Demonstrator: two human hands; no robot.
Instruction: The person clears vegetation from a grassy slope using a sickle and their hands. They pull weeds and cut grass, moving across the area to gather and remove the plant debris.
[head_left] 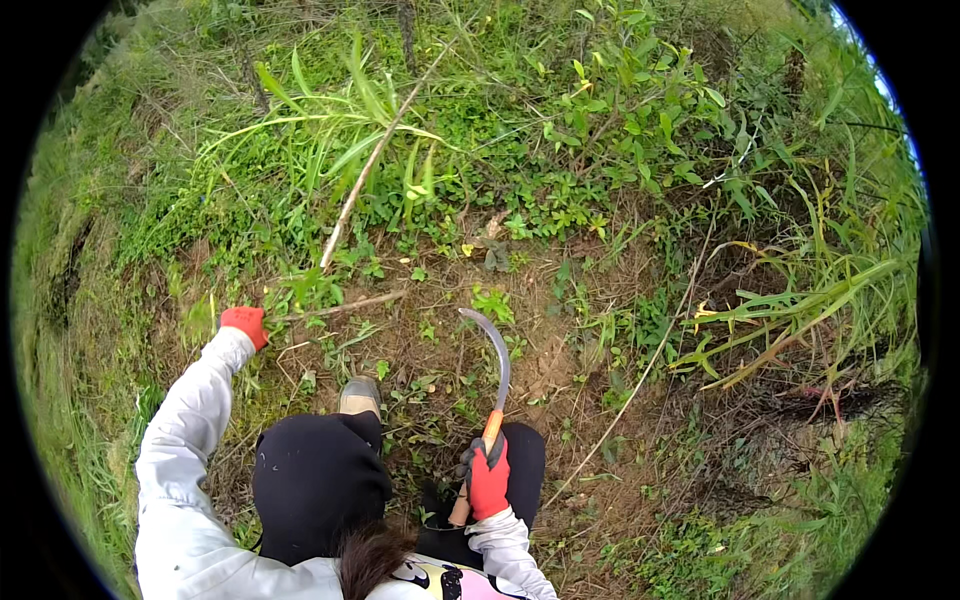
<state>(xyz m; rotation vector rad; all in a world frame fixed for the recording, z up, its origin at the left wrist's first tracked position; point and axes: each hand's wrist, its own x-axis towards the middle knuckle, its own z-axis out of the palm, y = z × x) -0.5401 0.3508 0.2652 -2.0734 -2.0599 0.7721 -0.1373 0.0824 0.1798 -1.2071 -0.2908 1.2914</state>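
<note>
Head view: I crouch on bare, weedy ground.
Right hand [488, 480]: clenched on the sickle [487, 405] handle, likely low for swing control.
Sickle: by my right knee; long axis runs away from me, blade tip curling left.
Left hand [245, 325]: clenched on a weed clump [305, 292], apparently pulling it taut.

Nope, no packages, labels, signs or screens anywhere in this shot, just grass, weeds and bare dirt on the slope, so nothing of that sort to describe here, honestly.
</note>
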